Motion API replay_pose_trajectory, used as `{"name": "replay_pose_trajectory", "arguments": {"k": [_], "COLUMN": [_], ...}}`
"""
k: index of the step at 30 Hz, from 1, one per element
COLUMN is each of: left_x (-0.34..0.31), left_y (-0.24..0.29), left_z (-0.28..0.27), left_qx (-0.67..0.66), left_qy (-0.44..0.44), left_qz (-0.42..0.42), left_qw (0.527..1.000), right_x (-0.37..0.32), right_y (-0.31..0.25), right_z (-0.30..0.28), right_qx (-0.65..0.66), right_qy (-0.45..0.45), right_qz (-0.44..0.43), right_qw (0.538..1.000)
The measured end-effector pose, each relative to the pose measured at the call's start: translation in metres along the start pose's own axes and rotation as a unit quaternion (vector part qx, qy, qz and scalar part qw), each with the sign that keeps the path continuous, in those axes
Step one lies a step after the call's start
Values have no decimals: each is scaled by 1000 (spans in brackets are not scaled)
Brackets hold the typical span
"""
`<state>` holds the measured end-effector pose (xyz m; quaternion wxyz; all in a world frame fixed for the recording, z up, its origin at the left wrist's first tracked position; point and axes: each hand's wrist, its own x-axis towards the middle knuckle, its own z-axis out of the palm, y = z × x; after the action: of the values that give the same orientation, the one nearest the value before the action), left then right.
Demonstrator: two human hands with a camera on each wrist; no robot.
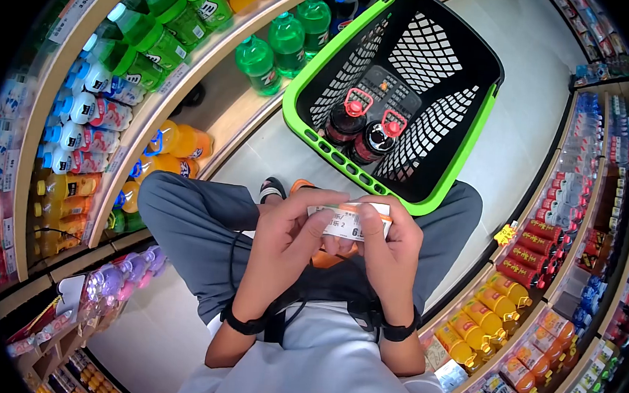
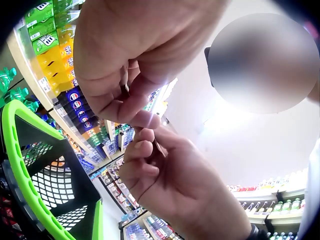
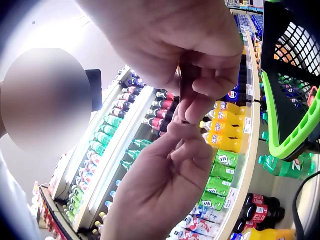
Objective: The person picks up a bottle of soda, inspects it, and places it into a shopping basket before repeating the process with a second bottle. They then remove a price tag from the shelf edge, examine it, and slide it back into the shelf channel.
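Note:
Between both hands is a small white price label (image 1: 343,227) with an orange strip along its top and printed dark text. My left hand (image 1: 288,228) pinches its left side, thumb on the printed face. The right hand (image 1: 394,238) pinches the other side the same way. In both wrist views the label shows only as a thin edge, mostly hidden by curled fingers. Beyond the hands stands a black shopping basket (image 1: 443,199) with a lime green rim. Two dark bottles (image 1: 372,143) with red carrying loops stand inside it.
Bent knees (image 1: 188,205) flank the hands. On the left, a drinks shelf (image 1: 215,52) holds green bottles (image 1: 257,63) and orange bottles (image 1: 167,140). Another shelf on the right carries yellow bottles (image 1: 479,316) and red packs (image 1: 536,247). A thin black cable (image 1: 233,253) hangs near the left wrist.

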<state>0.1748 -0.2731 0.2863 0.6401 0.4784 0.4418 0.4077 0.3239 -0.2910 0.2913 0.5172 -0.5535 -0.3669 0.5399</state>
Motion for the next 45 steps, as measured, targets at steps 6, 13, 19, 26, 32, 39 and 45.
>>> {"name": "replay_pose_trajectory", "arguments": {"k": [6,13,19,26,32,39,45], "left_x": [2,0,2,0,0,-2,-2], "left_y": [2,6,6,9,8,5,3], "left_z": [-5,-6,-13,-11,-18,-17,-20], "left_qx": [-22,-29,-26,-64,-63,-82,-90], "left_qy": [33,-29,-34,-40,-61,-35,-48], "left_qz": [-15,-27,-42,-66,-62,-54,-66], "left_qw": [999,999,998,995,994,995,993], "right_x": [-1,0,-1,0,-2,-3,-3], "right_y": [-9,0,-2,-7,-3,-9,-4], "right_z": [-3,-1,-11,-7,-18,-16,-15], "right_qx": [20,22,44,20,-38,-138,-145], "right_qy": [9,12,-23,-59,-144,-124,-125], "right_qz": [20,-4,17,28,-26,-44,-77], "right_qw": [1000,1000,999,998,988,982,978]}}
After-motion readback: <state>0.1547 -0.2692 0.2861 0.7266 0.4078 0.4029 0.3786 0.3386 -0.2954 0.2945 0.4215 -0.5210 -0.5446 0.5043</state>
